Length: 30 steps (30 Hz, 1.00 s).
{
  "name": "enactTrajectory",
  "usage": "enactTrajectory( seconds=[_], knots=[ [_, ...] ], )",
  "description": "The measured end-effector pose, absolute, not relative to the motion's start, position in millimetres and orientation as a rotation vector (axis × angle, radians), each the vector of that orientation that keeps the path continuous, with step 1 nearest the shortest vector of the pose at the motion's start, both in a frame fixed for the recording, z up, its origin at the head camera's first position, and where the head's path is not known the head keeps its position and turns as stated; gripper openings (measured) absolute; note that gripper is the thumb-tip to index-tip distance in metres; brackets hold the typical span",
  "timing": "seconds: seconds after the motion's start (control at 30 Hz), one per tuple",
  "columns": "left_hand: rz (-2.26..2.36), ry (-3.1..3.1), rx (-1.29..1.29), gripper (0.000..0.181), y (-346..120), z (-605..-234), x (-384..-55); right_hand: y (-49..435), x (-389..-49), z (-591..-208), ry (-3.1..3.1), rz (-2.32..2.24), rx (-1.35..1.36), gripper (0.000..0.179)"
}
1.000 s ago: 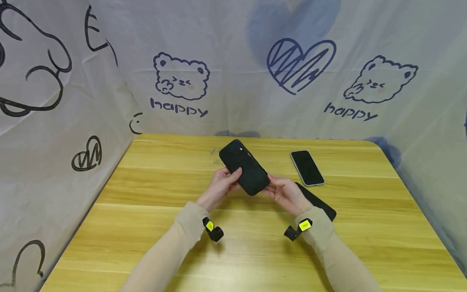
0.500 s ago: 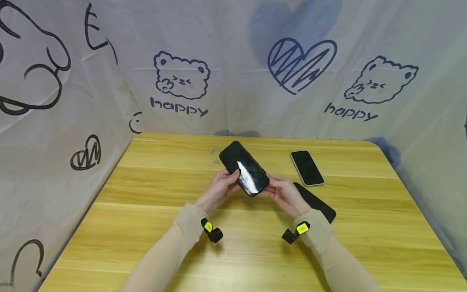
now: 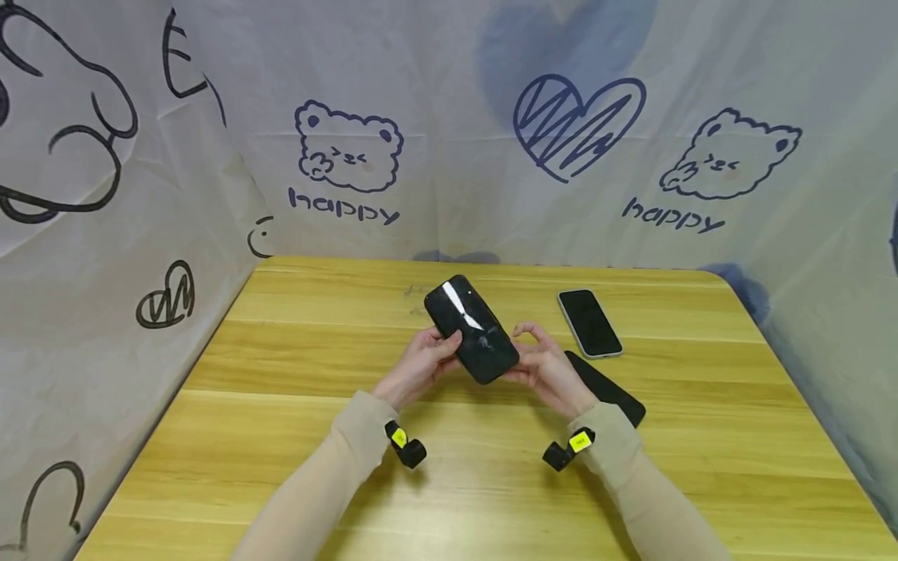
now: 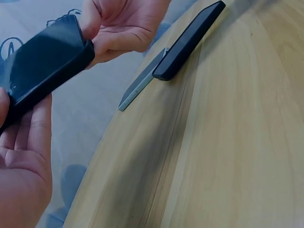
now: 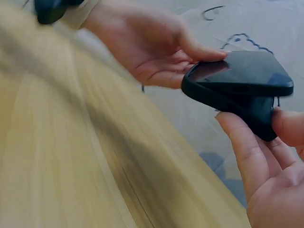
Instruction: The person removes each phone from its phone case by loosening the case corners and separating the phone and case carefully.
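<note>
A black phone (image 3: 484,343) with a glossy screen is held tilted above the table. My left hand (image 3: 418,365) grips its left side, thumb on the screen and fingers underneath. In the right wrist view, the soft black phone case (image 5: 260,121) bends down from one end of the phone, leaving a gap between them. My right hand (image 3: 550,378) pinches that loose end of the case, with one finger raised in the head view. At the left end in the right wrist view, the case still wraps the phone. The phone's back is hidden.
On the wooden table (image 3: 281,460), a light-rimmed phone (image 3: 591,323) lies at the back right. Nearer is a flat black phone-shaped thing (image 3: 609,389), partly covered by my right forearm. A printed cloth (image 3: 449,156) hangs behind the table's far edge.
The phone has tilted and dropped slightly towards me, and the glare on its screen has shifted to the far end. A finger of my right hand has lifted off the phone's edge.
</note>
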<state>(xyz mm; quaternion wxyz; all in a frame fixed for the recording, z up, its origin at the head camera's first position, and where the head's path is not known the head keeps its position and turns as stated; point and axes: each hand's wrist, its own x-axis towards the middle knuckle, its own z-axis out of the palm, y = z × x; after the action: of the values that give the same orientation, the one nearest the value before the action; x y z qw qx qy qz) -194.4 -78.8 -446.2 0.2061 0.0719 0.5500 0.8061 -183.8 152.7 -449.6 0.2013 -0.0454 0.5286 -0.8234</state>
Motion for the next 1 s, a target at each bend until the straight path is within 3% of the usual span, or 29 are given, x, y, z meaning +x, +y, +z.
enactTrajectory(
  seconds=[0.23, 1.0],
  knots=[
    [2.237, 1.614, 0.151, 0.031, -75, -450, -198, 155, -184, -450, 1.712, -2.237, -0.180, 0.038],
    [2.204, 2.020, -0.123, 0.027, -54, -445, -197, 154, -183, -434, 2.540, -1.741, -0.383, 0.036]
  ],
)
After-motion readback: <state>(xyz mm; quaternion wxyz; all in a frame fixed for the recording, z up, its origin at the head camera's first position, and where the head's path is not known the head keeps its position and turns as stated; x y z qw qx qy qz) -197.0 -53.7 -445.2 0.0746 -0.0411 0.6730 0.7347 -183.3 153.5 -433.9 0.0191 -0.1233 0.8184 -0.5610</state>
